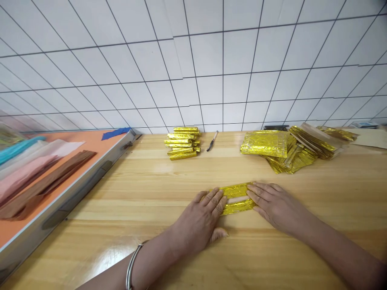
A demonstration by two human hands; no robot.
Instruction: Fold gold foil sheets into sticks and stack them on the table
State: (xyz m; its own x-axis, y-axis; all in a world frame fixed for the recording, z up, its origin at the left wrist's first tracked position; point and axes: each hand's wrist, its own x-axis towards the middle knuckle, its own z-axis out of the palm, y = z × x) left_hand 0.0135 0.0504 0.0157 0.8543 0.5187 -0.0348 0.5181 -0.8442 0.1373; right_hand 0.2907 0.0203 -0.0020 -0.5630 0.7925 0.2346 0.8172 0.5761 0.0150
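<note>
A sheet of gold foil paper [237,190] lies on the wooden table, its long edges folded inward with a pale strip showing between them. My left hand [203,215] presses flat on its left end, fingers stretched out and thumb resting on the wood. On the right end lies my right hand [273,203], its fingers extended over the foil. Both ends of the sheet are partly hidden under the fingers. Beyond my left hand sits a pile of narrow folded gold strips [183,143]. Beyond the right one is a stack of wider gold foil sheets [266,143].
A pen [212,141] lies near the tiled wall [205,92]. At the left, a raised orange-topped board [99,161] holds brown paper [48,183], pink paper [27,177] and a blue scrap [116,133]. More gold foil bundles [314,141] lie at the back right.
</note>
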